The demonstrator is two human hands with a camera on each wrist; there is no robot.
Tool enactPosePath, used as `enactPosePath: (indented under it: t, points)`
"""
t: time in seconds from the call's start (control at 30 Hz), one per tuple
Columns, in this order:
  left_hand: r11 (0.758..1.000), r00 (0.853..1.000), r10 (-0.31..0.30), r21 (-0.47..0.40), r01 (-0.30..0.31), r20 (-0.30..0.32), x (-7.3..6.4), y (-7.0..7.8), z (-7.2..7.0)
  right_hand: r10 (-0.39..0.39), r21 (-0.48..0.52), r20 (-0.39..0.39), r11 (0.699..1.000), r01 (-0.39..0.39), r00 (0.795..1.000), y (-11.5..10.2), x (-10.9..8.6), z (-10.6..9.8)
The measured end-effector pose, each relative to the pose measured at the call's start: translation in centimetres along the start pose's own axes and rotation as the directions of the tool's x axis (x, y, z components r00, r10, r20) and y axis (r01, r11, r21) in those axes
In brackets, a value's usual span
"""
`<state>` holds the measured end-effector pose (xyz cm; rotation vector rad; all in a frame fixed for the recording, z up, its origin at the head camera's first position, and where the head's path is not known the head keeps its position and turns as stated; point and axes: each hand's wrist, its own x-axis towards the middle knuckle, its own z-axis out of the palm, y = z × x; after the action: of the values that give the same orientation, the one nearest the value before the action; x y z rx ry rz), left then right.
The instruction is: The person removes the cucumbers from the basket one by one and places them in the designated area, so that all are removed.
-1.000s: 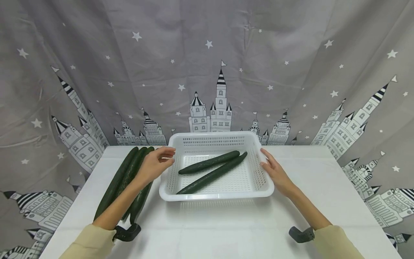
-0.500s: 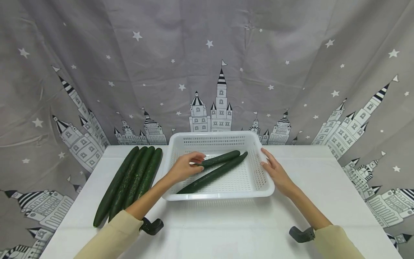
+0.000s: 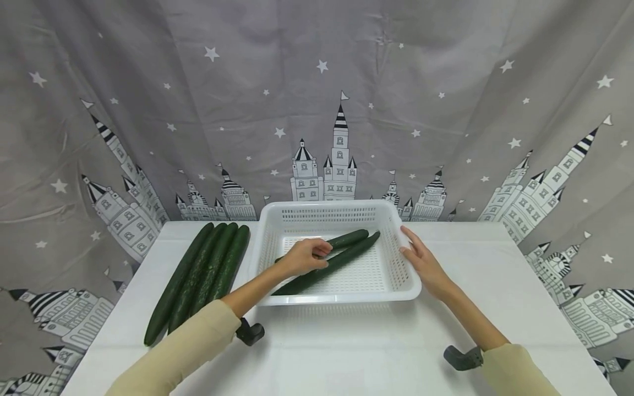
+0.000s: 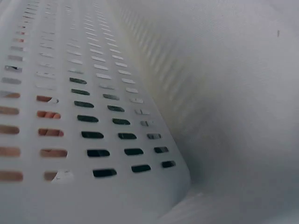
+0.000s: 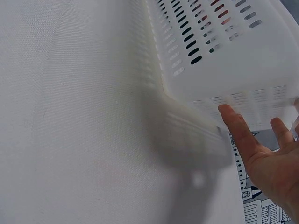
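Observation:
My left hand (image 3: 306, 257) hangs over the inside of a white plastic basket (image 3: 337, 298), fingers loosely bent with thumb and fingertips apart. Below it in the head view lie two cucumbers, a rear cucumber (image 3: 350, 237) and a front cucumber (image 3: 302, 284); the hand covers part of both. Through the slots of the basket wall (image 4: 117, 84), the left wrist view shows fingers (image 4: 49, 115) above dark green cucumber. My right hand (image 3: 423, 264) touches the basket's right end from outside. Its fingers (image 5: 233, 123) are extended against that end wall in the right wrist view.
Several cucumbers (image 3: 170, 286) lie side by side on the white-covered table (image 3: 346, 352), left of the basket. A grey curtain (image 3: 238, 99) printed with castles and stars hangs behind the table. Black wrist mounts (image 3: 463, 358) jut out below the sleeves.
My left hand has moved right, from beside the basket's left rim to over the cucumbers inside. The right hand, basket and cucumbers stay where they were.

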<state>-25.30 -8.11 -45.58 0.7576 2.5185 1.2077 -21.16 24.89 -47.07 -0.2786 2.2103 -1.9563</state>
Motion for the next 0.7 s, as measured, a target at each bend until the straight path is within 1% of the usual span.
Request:
enactPosePath:
  t: [0.1, 0.17, 0.23, 0.33, 0.4, 0.5, 0.63, 0.7]
  points:
    - [0.998, 0.998, -0.052, 0.024, 0.051, 0.023, 0.5, 0.1, 0.5, -0.004, -0.002, -0.001, 1.0, 0.004, 1.0, 0.0, 0.0, 0.0]
    - [0.995, 0.995, -0.092, 0.036, 0.09, 0.046, 0.7, 0.3, 0.9, -0.003, 0.001, -0.001, 1.0, 0.003, 1.0, 0.0, 0.0, 0.1]
    - [0.993, 0.992, -0.111, 0.055, 0.108, 0.06, 0.9, 0.4, 1.3, 0.0, 0.003, -0.001, 1.0, 0.0, 1.0, 0.0, -0.1, 0.1]
    - [0.989, 0.988, -0.141, 0.052, 0.137, 0.07, 1.2, 0.5, 1.7, 0.003, 0.006, 0.002, 1.0, -0.003, 1.0, 0.0, -0.2, 0.1]
    - [0.987, 0.986, -0.15, 0.061, 0.146, 0.072, 1.4, 0.5, 1.9, 0.005, 0.008, 0.004, 1.0, -0.005, 1.0, 0.0, -0.2, 0.1]
    - [0.987, 0.985, -0.147, 0.071, 0.141, 0.091, 1.6, 0.4, 2.0, 0.007, 0.006, -0.001, 1.0, -0.007, 1.0, -0.1, -0.1, 0.1]
    - [0.988, 0.988, -0.099, 0.127, 0.085, 0.115, 2.0, 0.1, 2.0, 0.008, 0.003, -0.005, 1.0, -0.008, 1.0, -0.1, -0.1, 0.0]
    - [0.985, 0.989, -0.085, 0.158, 0.065, 0.122, 2.0, 0.0, 2.0, 0.007, 0.003, -0.003, 1.0, -0.007, 1.0, -0.1, -0.1, 0.0]
